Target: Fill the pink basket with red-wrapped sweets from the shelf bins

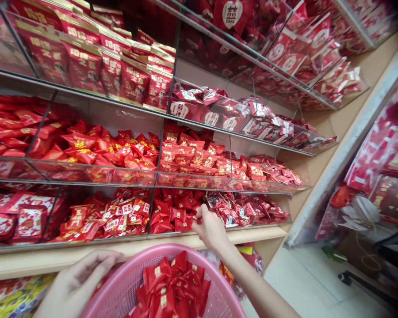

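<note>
Basket [223, 282] of red packets [164, 300], right hand [211, 226] pinched at filled bin [151, 211], left hand [81, 282] curled beside basket — both grips unclear

Tiered shelves [258, 235] — red packets [181, 215] heaped on the lower levels, gold-edged pouches [84, 64] upright at upper left.

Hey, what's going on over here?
A person is at shelves of small wrapped packets. Their right hand is at the front of the lowest glass-fronted shelf, beside some red packets; whether it grips one is hard to tell. Below is a pink basket with a pile of red packets inside. The left hand is by the basket's left rim.
</note>
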Action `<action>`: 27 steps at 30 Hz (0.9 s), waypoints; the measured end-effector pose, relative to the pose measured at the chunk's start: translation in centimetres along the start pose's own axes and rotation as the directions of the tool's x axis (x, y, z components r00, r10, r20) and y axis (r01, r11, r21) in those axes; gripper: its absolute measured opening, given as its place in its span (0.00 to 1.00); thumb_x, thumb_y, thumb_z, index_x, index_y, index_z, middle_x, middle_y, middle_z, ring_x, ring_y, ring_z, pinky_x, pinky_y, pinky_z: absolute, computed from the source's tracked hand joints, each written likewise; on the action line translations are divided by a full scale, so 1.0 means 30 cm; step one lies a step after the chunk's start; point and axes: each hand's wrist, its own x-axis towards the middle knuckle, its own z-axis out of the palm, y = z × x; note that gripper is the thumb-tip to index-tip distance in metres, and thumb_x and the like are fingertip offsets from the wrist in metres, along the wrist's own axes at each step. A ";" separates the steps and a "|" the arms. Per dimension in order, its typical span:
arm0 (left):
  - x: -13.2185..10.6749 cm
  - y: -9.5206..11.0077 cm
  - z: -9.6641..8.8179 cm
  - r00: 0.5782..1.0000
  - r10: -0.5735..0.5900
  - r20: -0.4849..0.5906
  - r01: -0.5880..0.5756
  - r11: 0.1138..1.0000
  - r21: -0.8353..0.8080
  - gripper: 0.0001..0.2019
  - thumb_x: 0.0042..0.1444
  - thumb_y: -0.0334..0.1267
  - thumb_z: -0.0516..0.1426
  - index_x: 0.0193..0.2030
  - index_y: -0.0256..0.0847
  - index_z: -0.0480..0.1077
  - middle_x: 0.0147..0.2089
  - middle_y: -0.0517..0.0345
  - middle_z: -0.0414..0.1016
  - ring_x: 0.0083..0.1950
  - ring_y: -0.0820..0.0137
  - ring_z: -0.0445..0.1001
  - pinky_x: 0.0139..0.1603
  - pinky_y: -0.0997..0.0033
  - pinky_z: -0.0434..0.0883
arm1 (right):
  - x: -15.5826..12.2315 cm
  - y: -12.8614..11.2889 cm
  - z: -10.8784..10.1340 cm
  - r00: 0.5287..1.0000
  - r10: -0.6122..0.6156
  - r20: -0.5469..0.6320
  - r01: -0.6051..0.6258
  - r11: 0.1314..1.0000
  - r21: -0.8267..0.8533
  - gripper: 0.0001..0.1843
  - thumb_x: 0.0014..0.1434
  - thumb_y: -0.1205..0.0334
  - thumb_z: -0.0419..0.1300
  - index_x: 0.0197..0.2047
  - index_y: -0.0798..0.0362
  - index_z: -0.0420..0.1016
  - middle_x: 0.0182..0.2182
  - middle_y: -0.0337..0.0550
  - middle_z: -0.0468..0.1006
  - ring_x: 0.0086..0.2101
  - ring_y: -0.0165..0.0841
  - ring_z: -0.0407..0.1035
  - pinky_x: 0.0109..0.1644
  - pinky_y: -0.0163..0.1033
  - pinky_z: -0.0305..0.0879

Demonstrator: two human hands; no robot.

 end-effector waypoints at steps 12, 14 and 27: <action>0.008 0.198 0.269 0.819 -0.088 0.566 0.361 0.847 -0.390 0.16 0.51 0.44 0.59 0.45 0.39 0.72 0.45 0.51 0.77 0.43 0.65 0.76 0.45 0.65 0.71 | -0.320 -0.067 0.059 0.919 -0.346 -0.190 0.393 0.848 0.355 0.09 0.57 0.65 0.52 0.43 0.50 0.65 0.50 0.49 0.70 0.39 0.36 0.72 0.38 0.37 0.68; 0.012 0.195 0.272 0.836 -0.067 0.545 0.330 0.855 -0.400 0.14 0.51 0.43 0.60 0.42 0.38 0.72 0.44 0.52 0.77 0.43 0.66 0.76 0.45 0.67 0.71 | -0.329 -0.049 0.073 0.963 -0.192 -0.187 0.266 0.771 0.578 0.18 0.57 0.60 0.55 0.51 0.49 0.62 0.53 0.51 0.67 0.39 0.35 0.72 0.39 0.38 0.69; -0.001 0.195 0.331 0.832 -0.072 0.550 0.220 0.953 -0.208 0.13 0.48 0.44 0.61 0.38 0.39 0.74 0.35 0.57 0.78 0.41 0.66 0.75 0.42 0.68 0.69 | -0.327 -0.001 0.117 0.964 0.116 0.241 -0.243 0.003 0.970 0.15 0.53 0.49 0.60 0.33 0.54 0.74 0.27 0.39 0.75 0.29 0.31 0.69 0.34 0.35 0.65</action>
